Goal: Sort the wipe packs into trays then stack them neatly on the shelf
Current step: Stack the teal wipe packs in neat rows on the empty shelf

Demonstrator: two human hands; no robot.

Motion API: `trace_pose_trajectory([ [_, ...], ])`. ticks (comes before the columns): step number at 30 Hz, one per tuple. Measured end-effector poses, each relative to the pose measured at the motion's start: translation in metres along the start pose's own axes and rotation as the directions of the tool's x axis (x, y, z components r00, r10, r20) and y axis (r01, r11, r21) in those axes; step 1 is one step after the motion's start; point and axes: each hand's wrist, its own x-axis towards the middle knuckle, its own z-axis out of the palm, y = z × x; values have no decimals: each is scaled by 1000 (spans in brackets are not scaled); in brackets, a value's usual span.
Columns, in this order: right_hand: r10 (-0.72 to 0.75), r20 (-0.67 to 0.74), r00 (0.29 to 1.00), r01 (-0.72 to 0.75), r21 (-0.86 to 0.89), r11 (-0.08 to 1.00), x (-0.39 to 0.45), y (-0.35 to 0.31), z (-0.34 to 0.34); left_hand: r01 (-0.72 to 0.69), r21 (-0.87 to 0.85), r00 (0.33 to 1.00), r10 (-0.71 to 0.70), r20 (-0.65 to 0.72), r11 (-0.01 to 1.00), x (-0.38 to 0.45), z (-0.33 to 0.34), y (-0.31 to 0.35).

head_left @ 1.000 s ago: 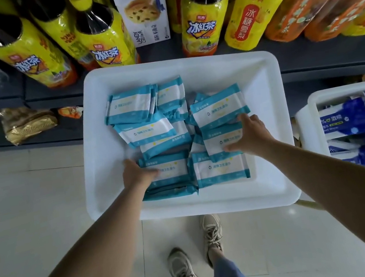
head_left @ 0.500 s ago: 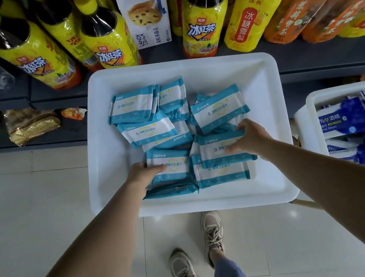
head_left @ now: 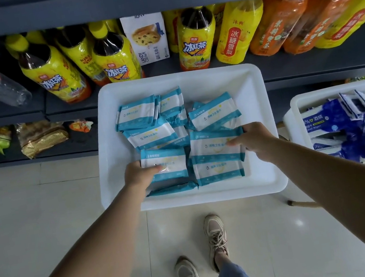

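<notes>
The left hand [head_left: 138, 175] is curled around the near-left corner of a teal-and-white wipe pack [head_left: 165, 164], thumb on top of its white panel and the other fingers hidden beneath, so the pack is pinched at its edge. The right hand [head_left: 254, 141] grips a second teal pack [head_left: 214, 146] from its right side: the thumb lies across the white face and the fingers wrap the far edge. The two held packs sit side by side, nearly touching, in the near half of a white tray [head_left: 251, 92]. Under the right-hand pack lies another pack of the same kind [head_left: 217, 168], face up, and a further one [head_left: 173, 189] shows only its teal edge below the left-hand pack. Toward the far side of the tray more teal packs [head_left: 149, 119] lie loosely overlapped at differing angles, some tilted on top of others. Each pack has a white centre band with teal stripes along the top and bottom. The tray stands in front of a dark shelf [head_left: 310, 64] that carries yellow tea bottles [head_left: 53, 73] and orange bottles [head_left: 278, 26]. To the right, a second white tray [head_left: 297, 103] holds dark blue wipe packs [head_left: 333, 116] piled untidily. Below are a pale tiled floor [head_left: 33, 225] and the person's two shoes [head_left: 202, 257].
</notes>
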Motion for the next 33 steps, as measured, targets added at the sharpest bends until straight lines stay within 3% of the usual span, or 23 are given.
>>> trace_pose_trajectory([
  [7, -233, 40, 972, 223, 174, 959, -83, -63, -12, -148, -173, 988, 153, 19, 974, -65, -61, 57],
  [11, -400, -32, 916, 401, 102, 910, -158, -120, -30, -293, -227, 951, 308, 34, 929, -117, -99, 112],
  [18, -653, -122, 747, 664, 167, 729, -291, -201, -73, -563, -241, 808, 588, 41, 790, -219, -164, 218],
  [23, -717, -213, 664, 747, 171, 642, -365, -251, -108, -666, -244, 724, 689, 14, 705, -288, -207, 288],
  [28, -803, -290, 521, 854, 167, 493, -419, -303, -148, -768, -287, 600, 800, -13, 572, -342, -226, 359],
  [33, -834, -371, 408, 912, 112, 395, -426, -358, -191, -838, -269, 506, 860, -58, 475, -365, -226, 436],
])
